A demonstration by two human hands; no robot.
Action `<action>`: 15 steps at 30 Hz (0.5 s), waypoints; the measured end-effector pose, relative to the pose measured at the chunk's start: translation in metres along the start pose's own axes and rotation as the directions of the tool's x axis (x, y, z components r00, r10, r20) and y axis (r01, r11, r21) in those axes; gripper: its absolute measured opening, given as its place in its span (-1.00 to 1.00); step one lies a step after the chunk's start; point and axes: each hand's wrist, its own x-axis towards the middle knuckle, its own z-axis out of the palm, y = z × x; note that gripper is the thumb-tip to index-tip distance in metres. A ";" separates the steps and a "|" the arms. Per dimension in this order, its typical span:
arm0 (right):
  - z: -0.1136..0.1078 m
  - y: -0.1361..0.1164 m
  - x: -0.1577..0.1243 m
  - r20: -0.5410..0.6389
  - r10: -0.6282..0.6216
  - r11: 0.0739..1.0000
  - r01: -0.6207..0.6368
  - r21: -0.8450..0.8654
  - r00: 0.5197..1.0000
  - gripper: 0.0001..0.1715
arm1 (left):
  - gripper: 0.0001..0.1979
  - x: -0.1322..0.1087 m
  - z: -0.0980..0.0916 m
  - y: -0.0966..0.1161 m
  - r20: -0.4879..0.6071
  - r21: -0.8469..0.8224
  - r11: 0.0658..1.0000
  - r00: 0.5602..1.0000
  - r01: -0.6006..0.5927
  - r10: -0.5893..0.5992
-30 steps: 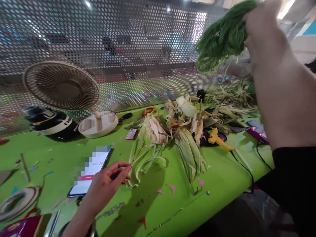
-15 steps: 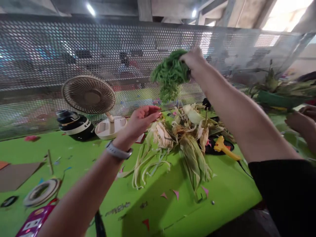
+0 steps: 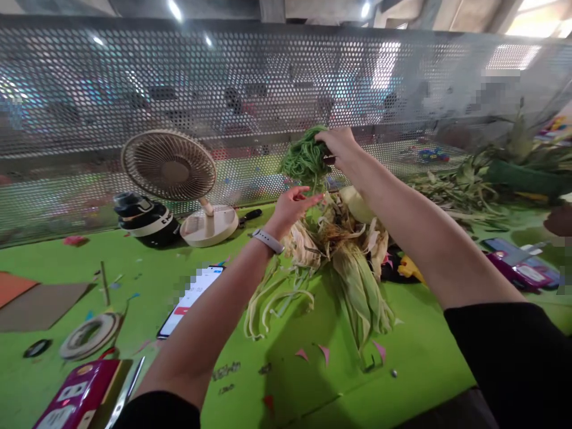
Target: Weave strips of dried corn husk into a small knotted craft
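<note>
My right hand [image 3: 340,148] is closed round a bundle of green yarn [image 3: 304,159], held up above a pile of corn husks [image 3: 339,250] on the green table [image 3: 134,280]. Just below the yarn is my left hand [image 3: 292,205], fingers stretched out and apart, its fingertips close under the hanging strands. A grey watch [image 3: 267,241] sits on my left wrist. Loose pale husk strips [image 3: 272,298] lie in front of the pile.
A beige desk fan [image 3: 172,170] and a black-and-white object [image 3: 145,219] stand by the perforated metal screen [image 3: 134,101]. A phone [image 3: 190,298], tape roll [image 3: 87,335], brown card [image 3: 38,304] and magenta box [image 3: 75,396] lie left. More husks [image 3: 460,185] and phones [image 3: 522,268] are right.
My left hand has risen from the husk strips near the phone to just under the yarn. My right hand has brought the yarn down and toward the middle, over the husk pile.
</note>
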 end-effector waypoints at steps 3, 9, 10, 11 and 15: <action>-0.003 0.006 -0.002 -0.014 0.042 0.998 -0.041 0.044 0.999 -0.68 | -0.74 -0.006 0.004 0.002 0.098 -0.082 0.996 0.994 -0.037 0.045; -0.027 0.036 0.017 -0.102 0.084 0.994 -0.077 0.074 0.991 -0.75 | -0.70 -0.039 -0.028 0.011 0.213 -0.144 0.979 0.970 0.147 -0.114; -0.032 0.044 0.019 -0.122 0.096 0.995 -0.093 0.026 0.988 -0.76 | -0.70 -0.045 -0.036 0.014 0.215 -0.160 0.972 0.968 0.169 -0.133; -0.037 0.052 0.021 -0.131 0.105 0.993 -0.111 -0.045 0.986 -0.78 | -0.70 -0.050 -0.044 0.019 0.190 -0.184 0.966 0.971 0.181 -0.146; -0.055 0.087 0.018 -0.091 0.124 0.922 -0.149 -0.357 0.988 -0.87 | -0.80 -0.061 -0.067 0.046 0.099 -0.270 0.957 0.992 0.107 -0.082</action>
